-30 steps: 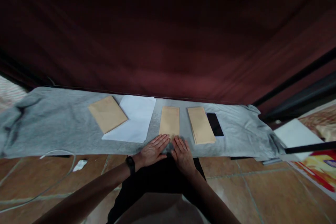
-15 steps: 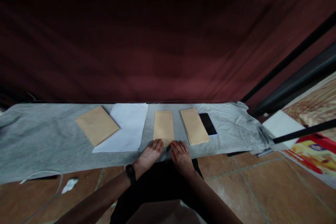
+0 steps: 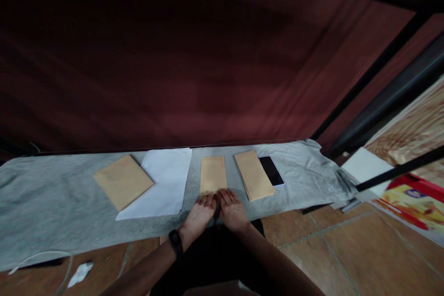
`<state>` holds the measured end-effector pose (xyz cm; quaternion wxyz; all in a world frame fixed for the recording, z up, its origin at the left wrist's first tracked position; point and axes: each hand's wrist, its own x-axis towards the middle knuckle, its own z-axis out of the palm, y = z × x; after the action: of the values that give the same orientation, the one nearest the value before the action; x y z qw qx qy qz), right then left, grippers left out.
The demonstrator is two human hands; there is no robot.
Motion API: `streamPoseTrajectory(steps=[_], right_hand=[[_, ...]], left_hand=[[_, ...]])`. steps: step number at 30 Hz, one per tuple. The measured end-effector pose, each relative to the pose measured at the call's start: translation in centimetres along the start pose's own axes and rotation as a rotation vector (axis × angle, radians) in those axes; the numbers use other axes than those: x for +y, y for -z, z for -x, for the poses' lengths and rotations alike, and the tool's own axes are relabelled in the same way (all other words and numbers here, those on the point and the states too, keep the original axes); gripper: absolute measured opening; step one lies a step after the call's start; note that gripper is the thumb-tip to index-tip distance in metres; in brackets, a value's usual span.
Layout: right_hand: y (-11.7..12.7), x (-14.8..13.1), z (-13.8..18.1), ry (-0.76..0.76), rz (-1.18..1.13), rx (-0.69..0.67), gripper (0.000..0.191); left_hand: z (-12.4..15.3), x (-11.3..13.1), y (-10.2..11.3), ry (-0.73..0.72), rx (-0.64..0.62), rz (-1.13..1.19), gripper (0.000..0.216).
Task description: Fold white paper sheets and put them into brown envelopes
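A brown paper envelope [image 3: 212,173] lies flat in front of me on the grey cloth, its near end under my fingers. My left hand [image 3: 202,212], with a black band on the wrist, rests its outstretched fingers on the near left corner. My right hand [image 3: 231,208] lies close beside it, fingers flat across the near right corner. Neither hand is wrapped around anything. The near edge of the envelope is hidden beneath the fingers. A small stack of brown envelopes [image 3: 254,175] lies just to the right of my right hand.
White paper sheets [image 3: 168,182] lie on the left, partly under a larger stack of brown envelopes [image 3: 124,181]. A dark phone [image 3: 271,170] touches the right-hand stack. Grey cloth [image 3: 55,194] covers the narrow table. Black bars [image 3: 371,74] and a red-and-yellow box [image 3: 416,201] stand at the right.
My hands have drawn closer together at the envelope's near end, the right one shifting left. The camera view has tilted slightly; the other things keep their places.
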<state>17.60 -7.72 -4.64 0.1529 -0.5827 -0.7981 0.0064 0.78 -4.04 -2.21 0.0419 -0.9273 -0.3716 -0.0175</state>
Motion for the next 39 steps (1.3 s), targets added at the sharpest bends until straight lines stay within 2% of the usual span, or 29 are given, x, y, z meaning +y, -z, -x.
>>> streamPoseTrajectory(steps=[4,10,15,18,21,24,26,29,31,33,35,36,39], right_hand=[[0.8,0.4,-1.4,-0.009,0.023,0.014,0.05],[3.5,1.2,-3.0,0.019,0.058,0.091,0.055],[5.9,1.6,-3.4,0.034,0.047,0.138,0.06],[8.2,2.6,-4.0,-0.003,-0.02,0.162,0.065],[10.3,3.7,-4.8,-0.132,-0.348,0.292,0.053],[11.4,3.8,-5.4,-0.331,-0.882,0.436,0.038],[11.4,3.2,-5.5,-0.424,-1.222,0.449,0.037],[10.8,1.9,-5.2,-0.525,-1.576,0.425,0.036],[10.4,1.2,-4.8,-0.605,-1.716,0.426,0.036],[10.1,0.9,-4.5,-0.674,-1.813,0.421,0.034],[10.0,0.9,-4.2,-0.719,-1.864,0.41,0.033],[10.0,1.0,-4.1,-0.729,-1.875,0.4,0.032],[10.1,1.3,-3.9,-0.714,-1.859,0.369,0.032]], left_hand=[[0.0,-0.8,1.2,0.019,0.057,0.005,0.045],[-0.3,-2.3,2.7,0.035,0.315,-0.006,0.051],[-1.2,-3.5,4.4,0.044,0.275,0.075,0.058],[-2.1,-4.7,6.0,0.093,0.349,0.206,0.049],[-3.1,-6.0,6.7,0.273,0.529,0.43,0.057],[-3.9,-6.3,5.8,0.488,0.611,0.805,0.071],[-4.2,-5.7,5.1,0.588,0.541,1.151,0.074],[-4.3,-4.3,5.0,0.606,0.358,1.697,0.057],[-4.5,-3.7,5.4,0.665,0.382,2.007,0.038],[-4.7,-3.7,5.9,0.81,0.53,2.234,0.02],[-4.9,-4.2,6.1,0.931,0.67,2.351,0.02],[-4.9,-4.6,6.2,0.961,0.702,2.375,0.024],[-5.0,-5.4,6.2,0.961,0.71,2.385,0.028]])
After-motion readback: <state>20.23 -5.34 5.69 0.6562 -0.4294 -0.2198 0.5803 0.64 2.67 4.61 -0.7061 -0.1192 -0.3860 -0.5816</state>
